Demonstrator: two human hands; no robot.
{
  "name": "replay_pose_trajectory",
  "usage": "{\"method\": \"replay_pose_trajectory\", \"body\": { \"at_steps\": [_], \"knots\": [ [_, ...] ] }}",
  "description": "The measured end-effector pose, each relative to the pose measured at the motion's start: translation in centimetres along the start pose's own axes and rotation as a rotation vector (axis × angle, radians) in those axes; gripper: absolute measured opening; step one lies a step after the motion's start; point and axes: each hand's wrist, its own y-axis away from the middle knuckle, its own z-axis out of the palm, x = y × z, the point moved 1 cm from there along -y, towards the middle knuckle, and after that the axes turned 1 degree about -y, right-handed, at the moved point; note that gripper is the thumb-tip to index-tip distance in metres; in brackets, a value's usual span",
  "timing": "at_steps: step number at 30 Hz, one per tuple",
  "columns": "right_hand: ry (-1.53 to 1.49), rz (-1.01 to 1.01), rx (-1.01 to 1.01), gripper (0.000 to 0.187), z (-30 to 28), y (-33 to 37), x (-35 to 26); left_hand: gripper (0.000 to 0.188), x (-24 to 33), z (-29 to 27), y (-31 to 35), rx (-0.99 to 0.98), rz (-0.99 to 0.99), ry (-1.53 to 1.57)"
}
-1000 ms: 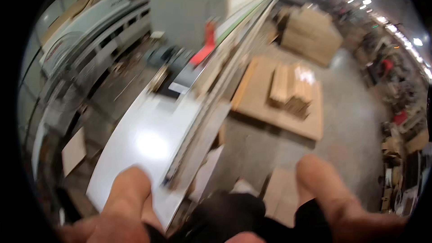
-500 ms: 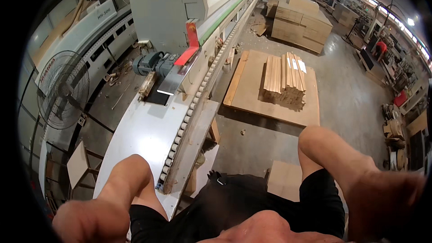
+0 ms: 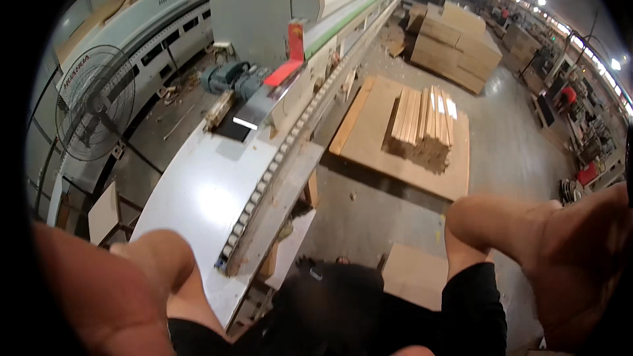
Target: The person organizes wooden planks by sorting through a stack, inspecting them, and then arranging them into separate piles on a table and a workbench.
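Note:
My left hand [image 3: 99,293] is raised close to the camera at the lower left, blurred, its fingers cut off by the dark rim. At the right edge my right hand [image 3: 580,260] is up just as near, with its fingers also out of sight. Both elbows are bent outward. Whether either hand holds anything is hidden. Beyond my left arm lies the white machine table [image 3: 211,181], with a row of rollers [image 3: 267,175] along its right side. A stack of wooden strips [image 3: 425,125] sits on a flat board [image 3: 366,125] on the floor ahead.
A standing fan [image 3: 99,102] is at the left. A grey motor [image 3: 237,79] and a red bracket [image 3: 293,59] are fixed at the table's far end, before a long machine [image 3: 264,6]. Stacked panels [image 3: 455,46] stand farther back. A person in red [image 3: 567,97] is far right.
My left hand has moved up and looks larger. My right hand has risen a little at the right edge. The view has tilted, so the machine and the strips sit slightly lower.

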Motion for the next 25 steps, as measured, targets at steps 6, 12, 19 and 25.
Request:
{"method": "replay_pose_trajectory", "body": {
  "at_steps": [6, 12, 19, 25],
  "knots": [
    [0.109, -0.004, 0.04, 0.024, 1.3, 2.9, 0.8, 0.04, -0.6, 0.9, 2.0, -0.001, -0.041, -0.071],
    [0.408, 0.132, 0.029, 0.025, 0.8, 5.4, 1.2, 0.042, -2.4, 3.1, 3.1, 0.06, -0.128, -0.059],
    [0.253, 1.574, 0.09, 0.024, 4.6, 35.2, 0.9, 0.032, -6.7, 4.0, 30.8, -0.491, -1.289, -0.255],
    [0.136, 2.394, -0.241, 0.075, 8.3, 60.1, -24.7, 0.035, 1.4, 5.7, 56.8, -1.265, -1.799, -0.121]
  ]
}}
